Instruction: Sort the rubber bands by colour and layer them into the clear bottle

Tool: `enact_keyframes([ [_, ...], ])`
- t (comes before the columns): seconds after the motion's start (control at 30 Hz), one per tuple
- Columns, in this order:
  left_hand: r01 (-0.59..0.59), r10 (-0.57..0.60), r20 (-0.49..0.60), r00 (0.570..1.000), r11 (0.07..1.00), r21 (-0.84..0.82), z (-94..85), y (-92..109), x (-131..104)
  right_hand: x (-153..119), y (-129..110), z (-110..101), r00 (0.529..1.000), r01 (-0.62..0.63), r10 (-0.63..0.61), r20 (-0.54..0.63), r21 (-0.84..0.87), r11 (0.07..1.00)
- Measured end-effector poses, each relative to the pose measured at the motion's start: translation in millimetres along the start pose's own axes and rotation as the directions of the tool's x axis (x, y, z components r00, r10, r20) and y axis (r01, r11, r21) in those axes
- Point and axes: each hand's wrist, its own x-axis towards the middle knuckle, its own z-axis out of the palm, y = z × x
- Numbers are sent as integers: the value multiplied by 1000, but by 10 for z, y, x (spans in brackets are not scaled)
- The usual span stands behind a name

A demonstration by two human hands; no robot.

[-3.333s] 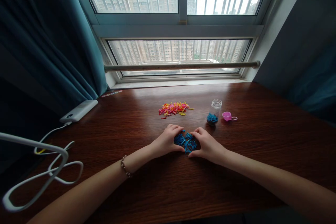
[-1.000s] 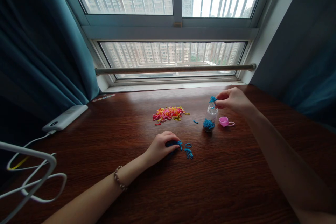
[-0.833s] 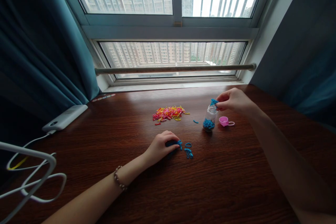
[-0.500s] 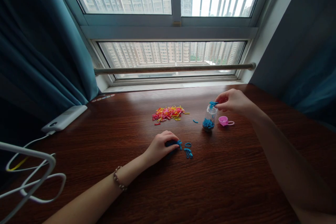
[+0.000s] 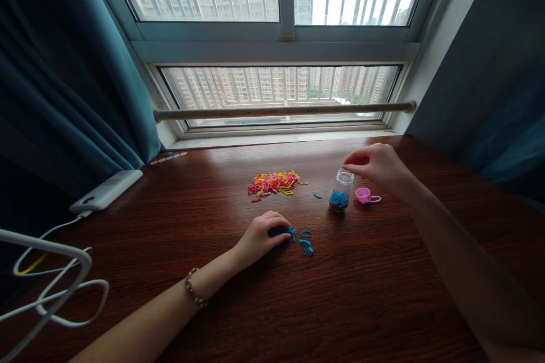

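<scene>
A small clear jar [image 5: 343,181], its mouth uncovered, stands upright with blue rubber bands [image 5: 339,199] in its lower part. My right hand [image 5: 375,163] hovers at the jar's mouth, thumb and index finger pinched together, and no band shows between them. On the table to the left, my left hand [image 5: 264,236] is closed round a bunch of blue rubber bands [image 5: 280,231], partly hidden under the fingers. Close to its fingertips lie a looped blue band [image 5: 305,233] and a small blue cluster [image 5: 306,247].
A pile of pink, red and yellow rubber bands [image 5: 275,183] lies behind my left hand. One stray blue band [image 5: 318,196] rests left of the jar. A pink cap with a loop [image 5: 363,195] sits right of it. White power strip [image 5: 106,190] and cables [image 5: 55,295] occupy the left.
The blue bands that my right hand held over the jar's mouth have left its fingers, and the mouth now shows uncovered. My left hand stays in place.
</scene>
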Motion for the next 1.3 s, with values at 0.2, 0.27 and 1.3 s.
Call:
enact_keyframes([
  [0.2,-5,5,0,1000,1000,5,2,1,-3,-285,-274,973,949,293,-276,150,-103,951],
  [0.27,-7,7,2,1000,1000,8,4,-5,-11,-361,-243,1318,948,288,-230,221,-283,915],
  [1.3,192,-238,195,952,955,227,-270,110,-131,-616,-387,1446,857,251,-352,377,293,923],
])
